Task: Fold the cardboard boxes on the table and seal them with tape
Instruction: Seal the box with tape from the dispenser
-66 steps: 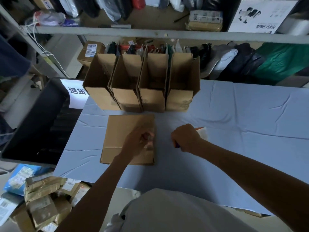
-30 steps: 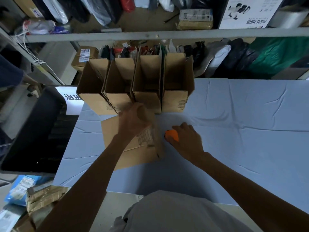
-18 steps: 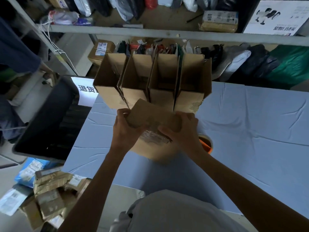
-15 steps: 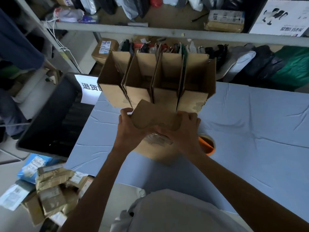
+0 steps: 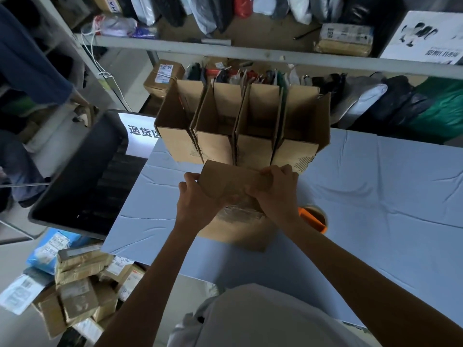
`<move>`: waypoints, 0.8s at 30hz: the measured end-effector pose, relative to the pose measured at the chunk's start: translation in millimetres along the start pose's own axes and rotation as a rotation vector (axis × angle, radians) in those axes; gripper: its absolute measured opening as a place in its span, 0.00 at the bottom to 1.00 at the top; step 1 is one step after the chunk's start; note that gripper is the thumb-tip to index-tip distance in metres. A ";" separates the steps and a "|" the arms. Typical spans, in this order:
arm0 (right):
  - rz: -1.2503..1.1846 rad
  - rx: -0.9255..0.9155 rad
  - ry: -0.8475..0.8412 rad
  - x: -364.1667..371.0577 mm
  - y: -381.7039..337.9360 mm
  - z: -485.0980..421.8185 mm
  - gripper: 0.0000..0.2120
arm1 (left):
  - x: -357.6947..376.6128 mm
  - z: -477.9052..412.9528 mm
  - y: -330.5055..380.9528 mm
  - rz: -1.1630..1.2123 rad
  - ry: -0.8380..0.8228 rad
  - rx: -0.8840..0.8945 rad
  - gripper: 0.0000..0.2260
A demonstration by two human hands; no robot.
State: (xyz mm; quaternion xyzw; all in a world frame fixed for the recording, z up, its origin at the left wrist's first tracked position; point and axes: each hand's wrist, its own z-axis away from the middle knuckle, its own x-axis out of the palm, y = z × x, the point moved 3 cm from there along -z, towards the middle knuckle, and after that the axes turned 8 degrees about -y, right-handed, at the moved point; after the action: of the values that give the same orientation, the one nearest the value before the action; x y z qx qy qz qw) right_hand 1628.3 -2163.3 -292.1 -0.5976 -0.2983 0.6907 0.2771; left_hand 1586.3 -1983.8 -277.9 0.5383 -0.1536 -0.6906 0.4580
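Note:
A brown cardboard box (image 5: 234, 229) stands raised off the pale blue table (image 5: 375, 191) in front of me. My left hand (image 5: 198, 199) grips its left side and top flap. My right hand (image 5: 275, 194) presses the flap from the right. Clear tape shows on the box face between my hands. An orange tape roll (image 5: 314, 220) lies on the table just right of my right wrist, partly hidden by it. Several open, upright cardboard boxes (image 5: 240, 126) stand in a row at the table's far edge, right behind the held box.
A dark bin (image 5: 82, 176) with a white label stands left of the table. Taped parcels (image 5: 80, 289) lie piled on the floor at lower left. Shelves (image 5: 275, 56) with bags and parcels run behind the table.
My right hand has left the tape roll on the table. Both hands lifted the flat box upright and now press its flaps together.

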 end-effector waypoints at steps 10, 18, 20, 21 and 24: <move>0.186 -0.578 0.040 -1.0 -19.8 16.1 0.16 | -1.6 -1.2 2.4 0.018 0.141 0.121 0.39; 0.235 -0.587 0.014 -1.4 -10.0 11.4 0.05 | -0.6 6.6 3.8 -0.271 0.199 0.677 0.02; 0.219 -0.574 -0.011 -3.2 -8.5 8.6 0.08 | -2.3 4.2 5.3 -0.317 0.258 0.699 0.02; 0.205 -0.578 -0.021 -3.6 -6.9 8.3 0.11 | -2.2 3.6 6.5 -0.339 0.274 0.708 0.02; 0.198 -0.597 0.005 -2.2 -6.2 6.9 0.09 | 4.1 4.4 9.0 -0.369 0.315 0.720 0.03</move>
State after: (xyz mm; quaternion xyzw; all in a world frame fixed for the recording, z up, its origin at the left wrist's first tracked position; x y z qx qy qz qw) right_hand 1621.9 -2161.3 -285.3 -0.6803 -0.4277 0.5948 0.0215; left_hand 1586.6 -1993.1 -272.3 0.7810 -0.2141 -0.5725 0.1279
